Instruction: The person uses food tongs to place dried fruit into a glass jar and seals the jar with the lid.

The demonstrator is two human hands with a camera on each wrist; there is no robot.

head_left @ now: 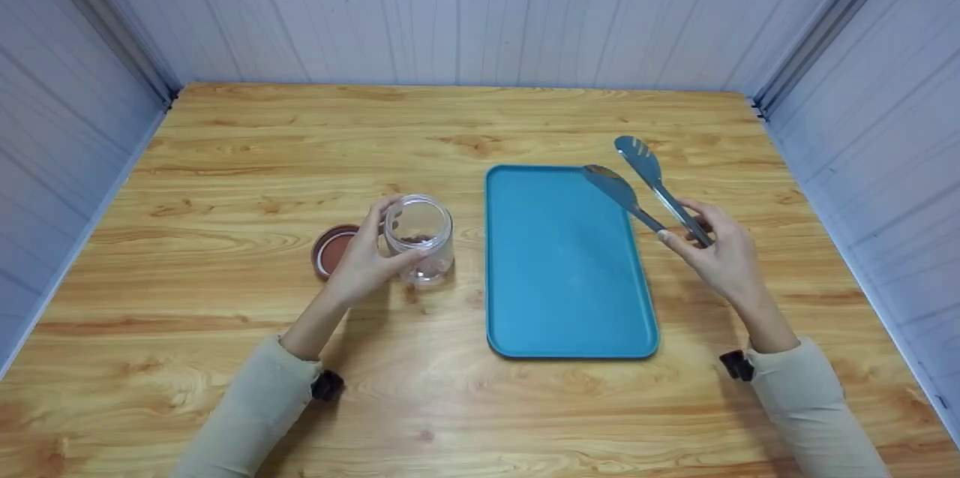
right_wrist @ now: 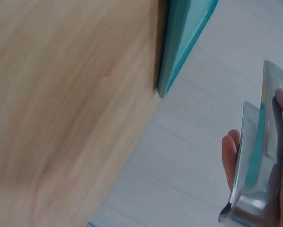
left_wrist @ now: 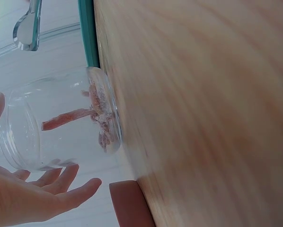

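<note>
Sleeves (head_left: 247, 403) cross the bottom edge. Left grip (head_left: 373, 253) clasps the clear jar (head_left: 431, 238), centre-left, likely light, slick, best held round its sides; right grip (head_left: 718, 247) pinches springy-looking tongs (head_left: 649, 172), right of centre.

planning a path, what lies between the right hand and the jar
In the head view, the blue tray lies between the right hand and jar, with tabletop showing either side; the held tongs overlap the tray's far right corner.

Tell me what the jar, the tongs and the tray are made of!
The jar looks like smooth, clear plastic or glass, since you can see through it. The tongs look like shiny metal, with bright reflections. The tray is probably plastic: plain blue, with a soft sheen.
</note>
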